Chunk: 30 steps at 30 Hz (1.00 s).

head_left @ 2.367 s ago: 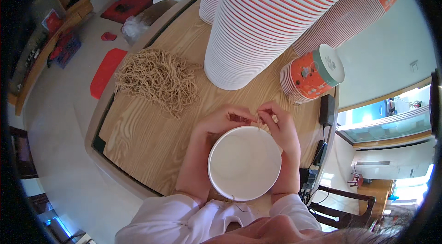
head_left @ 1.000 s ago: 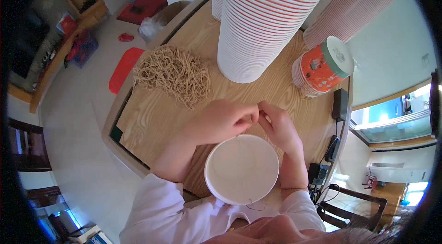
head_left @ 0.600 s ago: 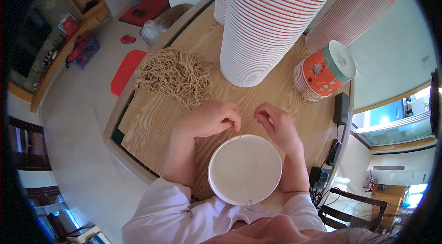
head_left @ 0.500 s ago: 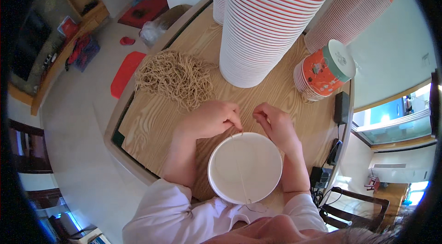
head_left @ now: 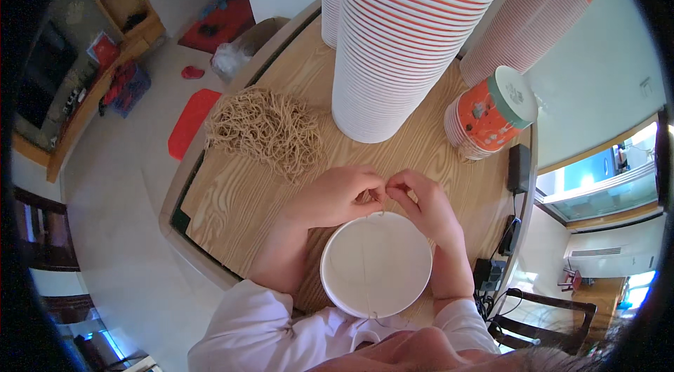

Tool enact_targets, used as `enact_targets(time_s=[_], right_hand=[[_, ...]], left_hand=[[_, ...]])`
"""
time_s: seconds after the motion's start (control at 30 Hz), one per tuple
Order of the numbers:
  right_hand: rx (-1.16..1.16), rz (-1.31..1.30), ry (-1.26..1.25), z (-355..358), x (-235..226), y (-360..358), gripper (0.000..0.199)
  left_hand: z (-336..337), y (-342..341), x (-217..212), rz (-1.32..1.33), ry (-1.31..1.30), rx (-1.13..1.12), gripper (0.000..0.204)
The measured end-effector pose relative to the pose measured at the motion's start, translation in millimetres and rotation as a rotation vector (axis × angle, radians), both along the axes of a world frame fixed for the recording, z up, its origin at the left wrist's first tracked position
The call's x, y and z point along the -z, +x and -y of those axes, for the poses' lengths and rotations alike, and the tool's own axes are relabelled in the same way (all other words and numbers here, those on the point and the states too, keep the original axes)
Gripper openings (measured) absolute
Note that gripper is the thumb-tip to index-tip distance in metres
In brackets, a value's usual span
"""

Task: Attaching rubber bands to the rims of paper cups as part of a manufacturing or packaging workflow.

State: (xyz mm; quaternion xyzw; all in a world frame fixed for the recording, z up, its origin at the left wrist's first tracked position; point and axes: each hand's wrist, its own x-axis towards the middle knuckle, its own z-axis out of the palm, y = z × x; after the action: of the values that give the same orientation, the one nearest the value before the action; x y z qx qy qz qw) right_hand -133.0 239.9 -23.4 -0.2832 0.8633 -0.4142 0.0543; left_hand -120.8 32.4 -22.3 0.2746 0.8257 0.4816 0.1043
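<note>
A round white paper bucket (head_left: pixel 376 267) stands mouth up close in front of me, a thin strand running across its opening from far rim to near rim. Just past its far rim, a short bit of tan twine (head_left: pixel 382 213) shows under my fingertips. My left hand (head_left: pixel 342 195) is closed in a pinch on this twine. Fingertip to fingertip with it, my right hand (head_left: pixel 423 205) is pinched too; what lies between its fingers is too small to make out. A loose heap of tan twine (head_left: pixel 265 132) lies beyond my left hand.
A tall stack of white paper buckets (head_left: pixel 404 56) rises beyond my hands, with another stack (head_left: pixel 523 17) behind on the right. A short orange-and-green stack (head_left: pixel 484 116) lies tilted nearer. A black power adapter (head_left: pixel 519 168) sits at the right edge of the wooden table (head_left: pixel 225 210).
My right hand has moved left and met my left hand, closing the gap between them. Both hands now sit together above the bucket's far rim. The view has shifted slightly.
</note>
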Motion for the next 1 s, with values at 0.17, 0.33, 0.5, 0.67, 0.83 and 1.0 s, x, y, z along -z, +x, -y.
enact_targets(time_s=[0.17, 0.33, 0.5, 0.67, 0.83, 1.0], right_hand=[[-0.029, -0.046, -0.004, -2.9, -11.4, 5.3, 0.009], [-0.009, -0.104, -0.067, -4.3, -5.7, 6.8, 0.009], [-0.002, -0.088, -0.008, -2.4, -8.6, 6.3, 0.010], [0.008, -0.045, -0.029, -0.2, -10.9, 6.5, 0.010], [0.015, -0.062, 0.069, 2.4, -2.5, 5.0, 0.009], [0.005, -0.027, 0.087, 5.6, -4.2, 2.9, 0.008]], left_hand=[[0.1, -5.4, 6.6, 0.126, 0.170, 0.023, 0.016], [-4.0, -12.1, 40.9, 0.468, 0.551, -0.011, 0.019], [-4.5, -3.5, 63.5, 0.888, 0.948, -0.037, 0.021], [-6.2, -2.7, 84.9, 0.736, 1.015, 0.061, 0.020], [-10.0, -2.5, 101.5, 0.720, 1.050, 0.085, 0.017], [-16.9, -6.1, 107.4, 0.591, 1.008, 0.003, 0.012]])
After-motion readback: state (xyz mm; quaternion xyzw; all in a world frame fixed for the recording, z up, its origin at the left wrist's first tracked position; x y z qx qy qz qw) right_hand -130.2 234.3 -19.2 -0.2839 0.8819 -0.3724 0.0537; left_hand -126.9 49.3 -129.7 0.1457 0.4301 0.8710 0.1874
